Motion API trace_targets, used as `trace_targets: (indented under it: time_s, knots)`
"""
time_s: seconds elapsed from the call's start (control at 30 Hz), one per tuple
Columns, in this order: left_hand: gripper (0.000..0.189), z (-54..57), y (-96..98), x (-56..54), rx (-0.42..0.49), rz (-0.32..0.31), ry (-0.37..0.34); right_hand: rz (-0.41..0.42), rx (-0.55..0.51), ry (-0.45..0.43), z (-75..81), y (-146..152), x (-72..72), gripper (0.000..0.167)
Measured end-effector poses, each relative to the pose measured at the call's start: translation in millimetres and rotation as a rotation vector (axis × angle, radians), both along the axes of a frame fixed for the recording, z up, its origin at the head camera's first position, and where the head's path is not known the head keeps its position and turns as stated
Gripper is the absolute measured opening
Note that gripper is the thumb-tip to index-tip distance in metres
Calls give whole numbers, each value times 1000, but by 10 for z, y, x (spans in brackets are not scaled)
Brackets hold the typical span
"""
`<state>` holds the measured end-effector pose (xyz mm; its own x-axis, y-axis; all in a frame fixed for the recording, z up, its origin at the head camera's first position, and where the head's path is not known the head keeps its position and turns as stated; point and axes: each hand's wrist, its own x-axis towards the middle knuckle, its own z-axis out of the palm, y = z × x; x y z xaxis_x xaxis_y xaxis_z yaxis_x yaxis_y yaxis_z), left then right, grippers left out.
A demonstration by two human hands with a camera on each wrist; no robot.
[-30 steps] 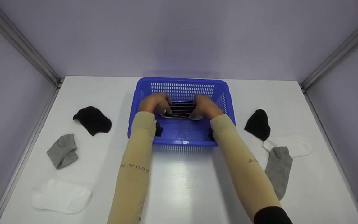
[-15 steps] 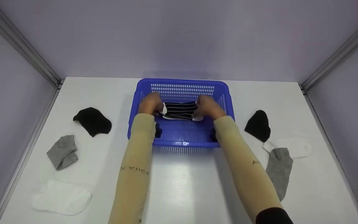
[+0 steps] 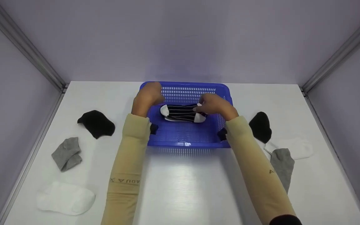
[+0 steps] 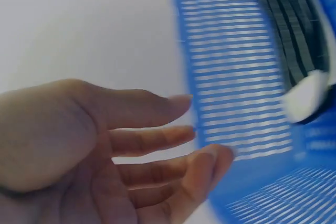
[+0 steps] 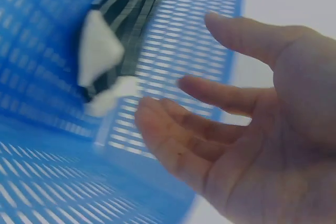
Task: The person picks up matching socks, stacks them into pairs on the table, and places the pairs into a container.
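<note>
Black socks with white pinstripes and white ends (image 3: 181, 113) lie folded inside the blue plastic basket (image 3: 186, 144), against its far side. My left hand (image 3: 148, 97) hovers over the basket's left rim, apart from the socks. Its fingers are loosely bent and hold nothing in the left wrist view, where the striped socks (image 4: 294, 30) lie to the right. Above the socks' right end is my right hand (image 3: 214, 104). The right wrist view shows its fingers (image 5: 226, 95) spread and relaxed, with a gap between them and the striped socks (image 5: 131, 19).
On the white table (image 3: 180, 187), a black sock (image 3: 96, 124), a grey sock (image 3: 67, 154) and a white sock (image 3: 66, 199) lie left of the basket. To the right lie a black sock (image 3: 260, 127), a grey sock (image 3: 282, 167) and a white sock (image 3: 295, 148). Walls surround the table.
Both hands have let go of the striped socks, which now rest in the basket. My left hand has moved up and left to the rim; the right has shifted slightly right.
</note>
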<state>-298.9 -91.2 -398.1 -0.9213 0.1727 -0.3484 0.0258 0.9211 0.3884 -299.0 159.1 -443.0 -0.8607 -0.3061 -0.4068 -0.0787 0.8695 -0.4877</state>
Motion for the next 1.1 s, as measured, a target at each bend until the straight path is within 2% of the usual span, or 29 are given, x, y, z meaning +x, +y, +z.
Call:
trace_targets:
  time_s: [0.1, 0.17, 0.23, 0.3, 0.4, 0.5, 0.57, 0.67, 0.83, 0.93, 1.1]
  knots:
    - [26, 211, -65, 165, -2, -25, 32, 43, 11, 21, 160, 16, 72, 57]
    - [36, 313, -135, 292, 6, -33, 55, 71, 2, 47, 264, 15, 140, 57]
    - [40, 367, -221, 423, 17, -34, 98, 100, -19, 78, 365, 9, 228, 55]
    - [42, 374, -307, 558, 35, -41, 148, 116, -47, 96, 467, 14, 343, 54]
    - [43, 334, -398, 761, 78, -47, 202, 155, -97, 143, 598, 64, 532, 50]
    - [42, 277, -439, 975, 147, -45, 226, 201, -166, 177, 676, 141, 726, 47]
    - [39, 239, -441, 1118, 199, -51, 238, 232, -215, 194, 686, 211, 849, 46]
    - [35, 171, -405, 1314, 278, -93, 268, 238, -265, 218, 647, 370, 1029, 43]
    - [27, 49, -264, 1546, 424, -211, 317, 166, -304, 293, 515, 755, 1246, 34]
    - [23, -27, -165, 1631, 492, -254, 330, 101, -321, 322, 440, 967, 1309, 29]
    - [20, -153, 34, 1722, 596, -300, 301, -7, -343, 318, 373, 1258, 1378, 24]
